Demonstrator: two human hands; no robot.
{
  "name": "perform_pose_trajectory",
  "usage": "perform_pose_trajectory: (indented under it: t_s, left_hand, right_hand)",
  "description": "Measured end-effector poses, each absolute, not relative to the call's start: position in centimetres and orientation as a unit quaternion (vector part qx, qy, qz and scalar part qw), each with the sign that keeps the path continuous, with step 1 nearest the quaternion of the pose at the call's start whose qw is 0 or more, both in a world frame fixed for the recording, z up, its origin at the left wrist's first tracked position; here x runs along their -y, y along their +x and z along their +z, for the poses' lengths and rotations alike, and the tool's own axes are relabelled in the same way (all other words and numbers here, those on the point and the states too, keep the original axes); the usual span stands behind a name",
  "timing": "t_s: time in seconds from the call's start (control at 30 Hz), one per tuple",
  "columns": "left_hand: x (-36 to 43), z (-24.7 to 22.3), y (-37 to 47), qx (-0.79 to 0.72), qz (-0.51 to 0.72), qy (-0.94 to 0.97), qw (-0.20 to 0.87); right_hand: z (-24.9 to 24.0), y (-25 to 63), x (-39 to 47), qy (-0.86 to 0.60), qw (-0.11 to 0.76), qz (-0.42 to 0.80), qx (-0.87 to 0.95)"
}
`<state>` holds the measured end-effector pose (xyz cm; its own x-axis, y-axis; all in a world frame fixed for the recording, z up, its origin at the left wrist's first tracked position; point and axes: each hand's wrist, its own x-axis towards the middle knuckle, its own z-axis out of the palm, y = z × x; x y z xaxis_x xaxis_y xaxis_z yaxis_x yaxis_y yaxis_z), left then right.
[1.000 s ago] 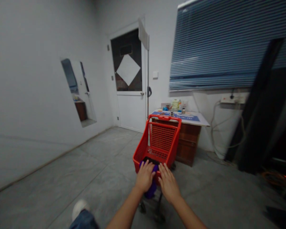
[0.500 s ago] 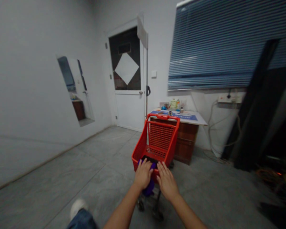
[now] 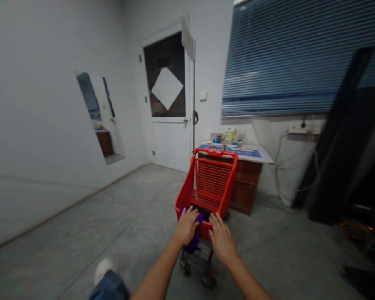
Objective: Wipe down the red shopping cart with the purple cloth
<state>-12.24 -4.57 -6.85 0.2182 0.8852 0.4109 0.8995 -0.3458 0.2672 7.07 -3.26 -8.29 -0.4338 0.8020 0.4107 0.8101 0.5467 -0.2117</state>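
Note:
A red shopping cart [image 3: 213, 200] stands in front of me, its near rim under my hands. Something purple and soft-looking [image 3: 192, 241] hangs over that rim at the left; its exact kind is unclear. On top of it lies my left hand [image 3: 186, 228], with the fingers stretched out over the rim and part of the purple thing hidden beneath. My right hand [image 3: 222, 238] is at the right part of the same rim, fingers extended and nothing visible in them. Inside the basket, just past my fingertips, is a dark item [image 3: 203, 210] that I cannot make out.
Behind the cart is a brown desk [image 3: 245, 183] with small items on its top. A white door [image 3: 171, 141] and a pole-mounted sign [image 3: 193, 87] are at the back. Dark panels [image 3: 337, 158] lean at the right. My shoe [image 3: 103, 268] shows at lower left.
My right hand has shifted slightly right, widening the gap between my hands. My left hand stays on the purple thing. The view has moved a little.

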Motion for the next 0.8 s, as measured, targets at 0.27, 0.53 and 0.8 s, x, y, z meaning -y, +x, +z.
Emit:
perform_pose_trajectory:
  t_s: [0.27,0.53,0.8]
  left_hand:
    - [4.0,-7.4,-13.9,0.575,-0.281,-0.769,-0.007]
    - [4.0,-6.2,-15.1,0.596,-0.26,-0.76,-0.021]
    - [4.9,-5.3,-11.7,0.596,-0.231,-0.769,-0.027]
  right_hand:
    - [-8.2,5.6,4.3,-0.485,0.239,-0.023,0.841]
    - [-7.8,6.4,3.2,-0.466,0.221,-0.023,0.856]
    - [-8.8,6.5,3.2,-0.467,0.233,-0.039,0.852]
